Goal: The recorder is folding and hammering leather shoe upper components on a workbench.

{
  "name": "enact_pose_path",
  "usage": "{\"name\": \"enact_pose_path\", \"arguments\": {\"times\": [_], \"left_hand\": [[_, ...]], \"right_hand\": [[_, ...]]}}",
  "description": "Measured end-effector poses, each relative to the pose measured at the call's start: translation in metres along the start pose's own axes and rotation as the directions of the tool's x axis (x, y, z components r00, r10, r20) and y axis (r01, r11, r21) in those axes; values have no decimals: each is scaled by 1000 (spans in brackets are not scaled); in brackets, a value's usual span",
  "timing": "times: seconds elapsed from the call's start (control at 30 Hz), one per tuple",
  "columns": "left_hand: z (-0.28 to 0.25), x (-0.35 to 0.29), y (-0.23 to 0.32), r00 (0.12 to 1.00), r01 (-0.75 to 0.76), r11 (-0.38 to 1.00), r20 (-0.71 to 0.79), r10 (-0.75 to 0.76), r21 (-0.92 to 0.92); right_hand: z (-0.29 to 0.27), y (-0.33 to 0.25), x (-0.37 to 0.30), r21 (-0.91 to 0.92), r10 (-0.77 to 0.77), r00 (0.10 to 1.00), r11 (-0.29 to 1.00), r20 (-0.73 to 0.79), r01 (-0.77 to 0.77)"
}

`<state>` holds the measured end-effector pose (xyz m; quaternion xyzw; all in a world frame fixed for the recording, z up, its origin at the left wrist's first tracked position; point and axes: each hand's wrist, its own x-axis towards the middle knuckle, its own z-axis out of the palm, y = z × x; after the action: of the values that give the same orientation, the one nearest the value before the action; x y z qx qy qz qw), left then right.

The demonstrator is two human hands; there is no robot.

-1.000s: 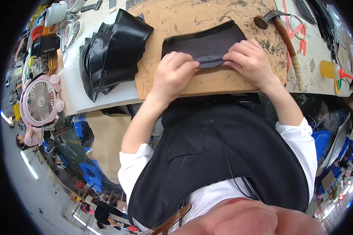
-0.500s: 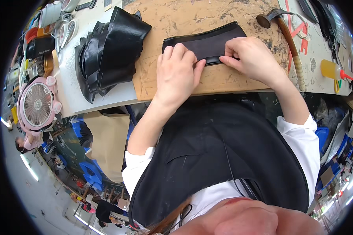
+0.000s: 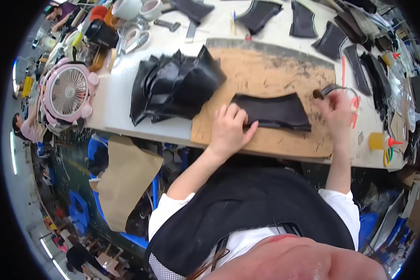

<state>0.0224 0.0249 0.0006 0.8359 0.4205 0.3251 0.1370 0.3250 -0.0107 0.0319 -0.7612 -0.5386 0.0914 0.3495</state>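
A dark leather piece [image 3: 275, 110] with a folded, shiny near edge lies flat on the brown work board [image 3: 270, 144]. My left hand [image 3: 229, 127] holds its left end, fingers curled and thumb against the near edge. Beyond the right end of the piece, my right hand [image 3: 337, 111] is closed around the hammer [image 3: 318, 94] just below its head, slightly smeared by motion. Hand and forearm hide most of the hammer's handle. To the left, a stack of glossy black leather pieces [image 3: 177, 86] overlaps the board's edge.
Several dark cut pieces [image 3: 259, 15] lie along the table's far side. A yellow bottle with a red tip [image 3: 379, 141] is at right. The pink fan [image 3: 70, 91], tape rolls [image 3: 151, 8] and scissors [image 3: 136, 41] are at left. Brown sheet material [image 3: 128, 182] hangs below the table.
My right hand has left the leather piece and moved right to the hammer. My left hand stays on the piece. The view has shifted, showing more of the table's far side.
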Motion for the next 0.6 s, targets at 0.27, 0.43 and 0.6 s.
{"name": "enact_pose_path", "arguments": {"times": [0.27,0.43,0.6], "left_hand": [[-9,4,-10,999,-8,989,-42,2,-145],[-3,-6,-18,999,10,992,-49,-16,-127],[-6,1,-11,1000,4,987,-23,-8,-164]], "right_hand": [[-37,38,26,-233,-34,980,969,198,80],[-46,-87,-29,8,-128,914,991,384,135],[-5,-100,-31,-95,-171,732,947,660,307]]}}
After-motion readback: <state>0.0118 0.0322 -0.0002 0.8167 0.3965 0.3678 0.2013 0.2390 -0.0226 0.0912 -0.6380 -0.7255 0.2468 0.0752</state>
